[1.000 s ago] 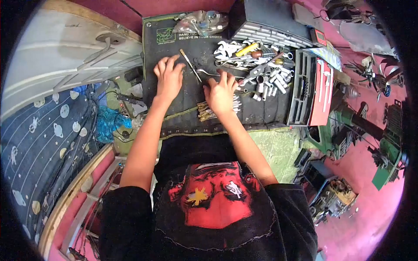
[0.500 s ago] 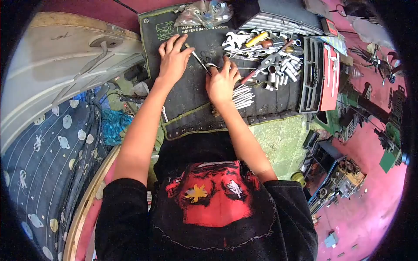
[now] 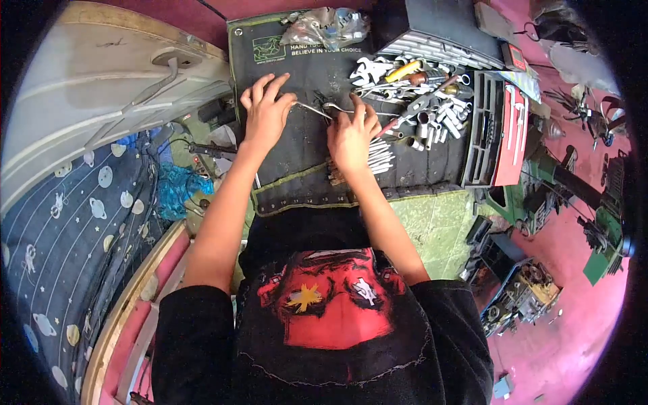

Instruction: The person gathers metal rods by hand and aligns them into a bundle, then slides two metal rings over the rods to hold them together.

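Observation:
Between my hands a thin metal tool [image 3: 312,109] lies slanted over the black tool mat [image 3: 297,145]. My left hand [image 3: 265,120] has its fingers bent and apart, with thumb and forefinger at the tool's left end; whether it is gripped I cannot make out. My right hand [image 3: 353,138] is over the tool's other end, fingers curled, its grip hidden beneath the palm. A wrench [image 3: 337,106] lies just above my right hand. Thin metal rods [image 3: 380,156] are beside that hand, and a pile of wrenches and sockets [image 3: 439,120] is farther right.
A plastic bag [image 3: 327,28] lies at the mat's top edge. Right of the mat are a black tray [image 3: 480,128] and a red case [image 3: 511,135]. A dark box [image 3: 439,30] stands behind the tools. A pale door [image 3: 115,81] is at the left.
The view has shifted slightly, with the mat and tools now a little farther right and lower. My left thumb and forefinger are closer to the thin tool's left end, which showed more before.

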Tool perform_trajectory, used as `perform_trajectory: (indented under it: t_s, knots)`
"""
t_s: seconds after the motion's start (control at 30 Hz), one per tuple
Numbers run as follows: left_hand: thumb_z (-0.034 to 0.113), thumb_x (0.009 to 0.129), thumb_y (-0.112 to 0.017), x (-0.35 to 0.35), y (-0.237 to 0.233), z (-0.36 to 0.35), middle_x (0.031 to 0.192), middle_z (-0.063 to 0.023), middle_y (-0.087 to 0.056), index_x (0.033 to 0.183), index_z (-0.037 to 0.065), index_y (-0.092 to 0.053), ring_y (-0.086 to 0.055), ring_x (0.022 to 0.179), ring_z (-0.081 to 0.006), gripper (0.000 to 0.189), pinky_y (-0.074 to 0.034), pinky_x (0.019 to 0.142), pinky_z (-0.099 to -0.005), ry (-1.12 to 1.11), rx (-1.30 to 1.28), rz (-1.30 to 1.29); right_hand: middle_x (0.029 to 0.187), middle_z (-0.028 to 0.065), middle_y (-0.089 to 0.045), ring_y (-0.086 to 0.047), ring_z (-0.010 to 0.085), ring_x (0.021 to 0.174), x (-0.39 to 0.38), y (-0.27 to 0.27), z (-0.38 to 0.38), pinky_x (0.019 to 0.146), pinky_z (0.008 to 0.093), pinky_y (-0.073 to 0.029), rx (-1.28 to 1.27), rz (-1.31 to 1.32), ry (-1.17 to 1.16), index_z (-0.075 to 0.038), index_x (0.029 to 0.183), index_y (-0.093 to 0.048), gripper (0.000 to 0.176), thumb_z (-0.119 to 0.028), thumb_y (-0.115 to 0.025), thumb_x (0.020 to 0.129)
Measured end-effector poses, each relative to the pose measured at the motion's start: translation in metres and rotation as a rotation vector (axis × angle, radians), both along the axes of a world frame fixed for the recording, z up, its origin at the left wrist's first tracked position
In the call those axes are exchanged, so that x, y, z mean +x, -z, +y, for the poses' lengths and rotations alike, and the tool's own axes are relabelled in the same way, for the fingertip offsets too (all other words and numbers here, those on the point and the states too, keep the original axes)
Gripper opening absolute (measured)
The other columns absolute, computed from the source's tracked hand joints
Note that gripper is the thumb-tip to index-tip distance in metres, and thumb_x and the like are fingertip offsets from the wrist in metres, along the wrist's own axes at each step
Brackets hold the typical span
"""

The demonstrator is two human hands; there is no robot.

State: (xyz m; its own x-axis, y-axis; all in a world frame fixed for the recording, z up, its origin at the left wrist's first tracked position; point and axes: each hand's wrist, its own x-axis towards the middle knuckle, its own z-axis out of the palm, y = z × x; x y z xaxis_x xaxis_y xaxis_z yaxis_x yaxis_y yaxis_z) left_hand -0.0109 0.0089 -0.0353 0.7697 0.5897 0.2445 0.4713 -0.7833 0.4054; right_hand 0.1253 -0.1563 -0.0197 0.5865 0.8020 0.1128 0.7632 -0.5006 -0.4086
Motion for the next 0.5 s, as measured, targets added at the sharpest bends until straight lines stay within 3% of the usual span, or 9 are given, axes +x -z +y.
perform_trajectory:
  t_s: [0.17,0.5]
  knots:
    - [0.020,0.090,-0.079,-0.010,-0.014,-0.041,0.149,-0.0020,-0.061,0.099,0.015,-0.077,-0.048,0.139,-0.0323,0.011,-0.031,0.112,-0.0532,-0.060,-0.048,0.003,0.157,0.0150,-0.046,-0.042,0.0453,0.136,0.019,-0.013,-0.025,0.111,0.0644,-0.030,-0.029,-0.006,-0.059,-0.004,0.098,-0.071,0.015,-0.012,-0.076,0.086]
    - [0.014,0.090,-0.076,0.005,-0.028,-0.137,0.143,-0.0110,-0.061,0.098,0.007,-0.072,-0.050,0.134,-0.0357,0.012,-0.035,0.112,-0.0533,0.027,-0.296,0.016,0.150,0.0193,-0.051,-0.046,0.0430,0.131,0.078,-0.019,-0.098,0.111,0.0546,-0.041,-0.038,0.120,-0.179,-0.008,0.104,-0.075,0.018,-0.006,-0.077,0.086]
